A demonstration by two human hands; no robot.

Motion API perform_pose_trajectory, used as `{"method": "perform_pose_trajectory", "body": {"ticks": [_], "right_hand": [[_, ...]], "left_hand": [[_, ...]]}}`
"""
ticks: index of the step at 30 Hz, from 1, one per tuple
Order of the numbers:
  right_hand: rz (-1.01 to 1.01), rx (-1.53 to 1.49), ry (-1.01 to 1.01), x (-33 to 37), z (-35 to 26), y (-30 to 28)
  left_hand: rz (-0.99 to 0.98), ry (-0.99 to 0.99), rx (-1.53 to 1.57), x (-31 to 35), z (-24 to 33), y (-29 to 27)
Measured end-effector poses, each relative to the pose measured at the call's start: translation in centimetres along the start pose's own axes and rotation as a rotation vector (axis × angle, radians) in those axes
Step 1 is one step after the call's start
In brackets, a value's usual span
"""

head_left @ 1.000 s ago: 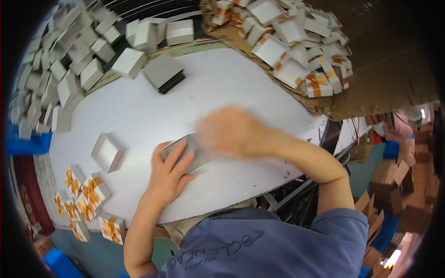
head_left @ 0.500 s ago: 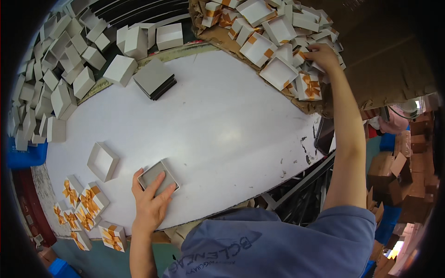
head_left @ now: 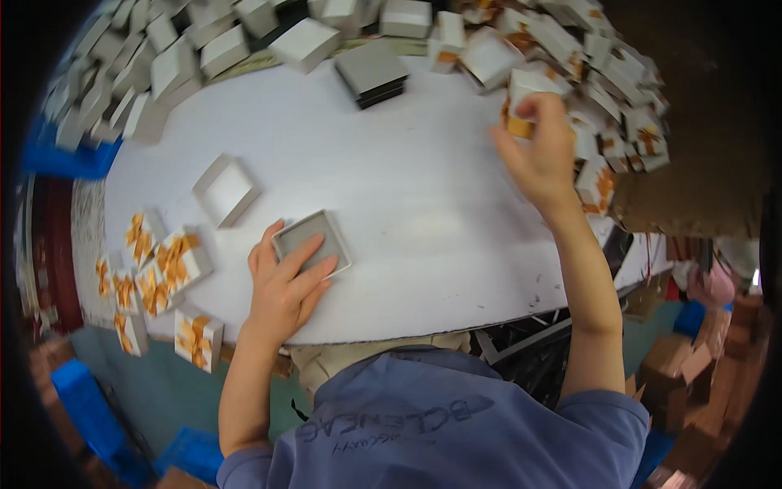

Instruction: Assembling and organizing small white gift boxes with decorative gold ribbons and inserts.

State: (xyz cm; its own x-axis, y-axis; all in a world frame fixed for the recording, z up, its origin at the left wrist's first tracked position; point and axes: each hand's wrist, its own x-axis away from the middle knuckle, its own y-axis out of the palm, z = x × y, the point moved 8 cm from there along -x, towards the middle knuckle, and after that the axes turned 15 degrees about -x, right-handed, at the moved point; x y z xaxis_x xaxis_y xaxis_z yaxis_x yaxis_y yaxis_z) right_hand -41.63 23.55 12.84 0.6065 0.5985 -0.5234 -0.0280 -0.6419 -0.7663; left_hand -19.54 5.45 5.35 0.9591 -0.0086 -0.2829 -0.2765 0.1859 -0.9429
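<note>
My left hand (head_left: 285, 281) grips a small white open box (head_left: 341, 251) with a grey inside, resting on the white table. Two of its fingers reach into the box and the others stay outside. Raised over the table's right part, my right hand (head_left: 544, 159) is closed on a white box lid (head_left: 533, 83) with a gold ribbon band. The far side of that lid is turned from view. Left of my left hand lies another open white box (head_left: 228, 191), tilted toward me. Several white boxes with gold bows (head_left: 175, 259) cluster at the table's left edge.
A stack of grey pads with black edges (head_left: 371, 72) sits at the table's back. White boxes (head_left: 177, 72) heap along the far left, by a blue bin (head_left: 69, 156). Ribboned white lids (head_left: 623, 77) pile at the right beside brown cardboard (head_left: 709, 175).
My right hand has drawn back from the pile of ribboned lids toward the table, bringing one lid with it. My left hand keeps its hold on the grey-lined box. The whole view has shifted.
</note>
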Motion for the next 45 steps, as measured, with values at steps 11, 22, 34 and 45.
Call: {"method": "perform_pose_trajectory", "body": {"ticks": [11,22,34,45], "right_hand": [[-0.813,-1.366,0.616,3.3,-8.2,16.7],[-0.413,-0.57,-0.169,5.7,-12.4,11.7],[-0.187,-0.096,-0.437,-7.0,-2.8,10.3],[-0.084,-0.202,-0.382,-6.7,-3.5,10.0]], "left_hand": [[0.213,0.058,0.651,-1.1,-2.0,0.9],[0.019,-0.006,0.155,-1.6,-0.6,1.1],[-0.143,-0.361,-0.282,-1.0,-6.9,-6.3],[-0.279,-0.157,0.027,-5.0,1.0,0.7]]}}
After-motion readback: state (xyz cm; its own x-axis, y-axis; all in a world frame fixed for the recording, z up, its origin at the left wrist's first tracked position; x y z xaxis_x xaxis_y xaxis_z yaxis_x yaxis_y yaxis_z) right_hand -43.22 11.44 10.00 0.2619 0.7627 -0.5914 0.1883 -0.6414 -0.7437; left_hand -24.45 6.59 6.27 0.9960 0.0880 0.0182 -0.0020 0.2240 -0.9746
